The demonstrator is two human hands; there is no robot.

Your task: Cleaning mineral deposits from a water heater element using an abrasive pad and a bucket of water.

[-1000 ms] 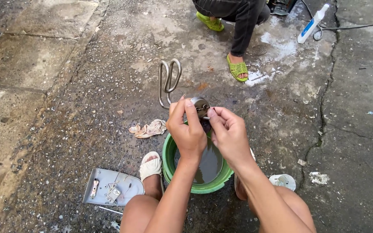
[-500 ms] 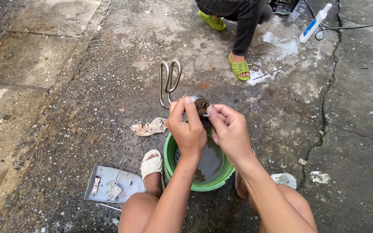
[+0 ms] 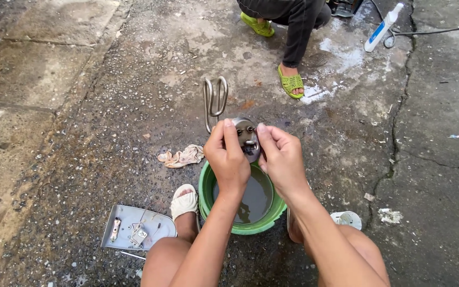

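Both hands up over green bucket (image 3: 206,197) of murky water. Left hand (image 3: 229,159) and right hand (image 3: 281,157) closed around heating element (image 3: 246,135), coil sticking up. Element looks wet, cleaning seemingly midway; rag (image 3: 181,156) unused on ground.

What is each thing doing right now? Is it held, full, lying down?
Left hand: gripping the metal part.
Right hand: gripping the metal part too.
Metal part: held over the bucket, its bent tube pointing away.
Bucket: upright, holding dark water.
Rag: crumpled on the ground.
Grey plate: lying flat.
Spray bottle: lying on wet ground.
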